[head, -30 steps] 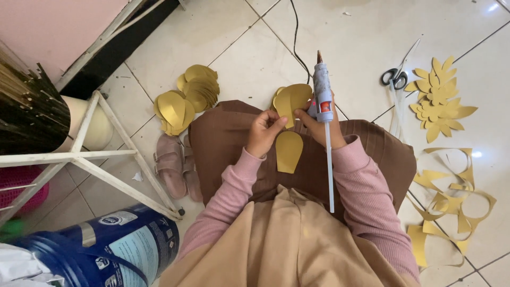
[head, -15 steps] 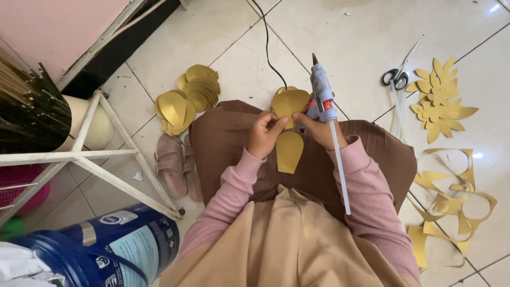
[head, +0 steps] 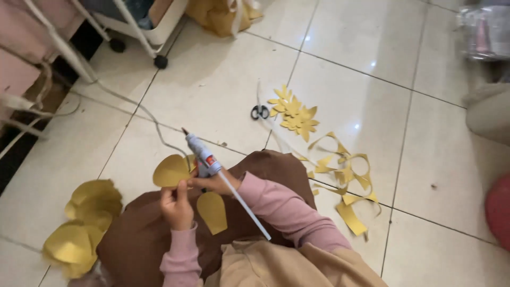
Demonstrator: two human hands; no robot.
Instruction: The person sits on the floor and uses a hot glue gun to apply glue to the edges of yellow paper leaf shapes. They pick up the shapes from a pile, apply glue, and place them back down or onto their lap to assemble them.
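Your right hand (head: 212,182) grips the glue gun (head: 202,155) (nozzle at eleven o'clock), your left hand (head: 177,206) pinching the gold petal (head: 170,171): hot glue could burn fingertips.

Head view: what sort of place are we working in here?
Probably a home floor used as a craft spot: white floor tiles, scissors, gold paper offcuts and a glue gun in the right hand.

Small red-and-white label (head: 211,159) on glue gun barrel; blurred clear plastic package (head: 484,32), perhaps wrapped goods, top right.
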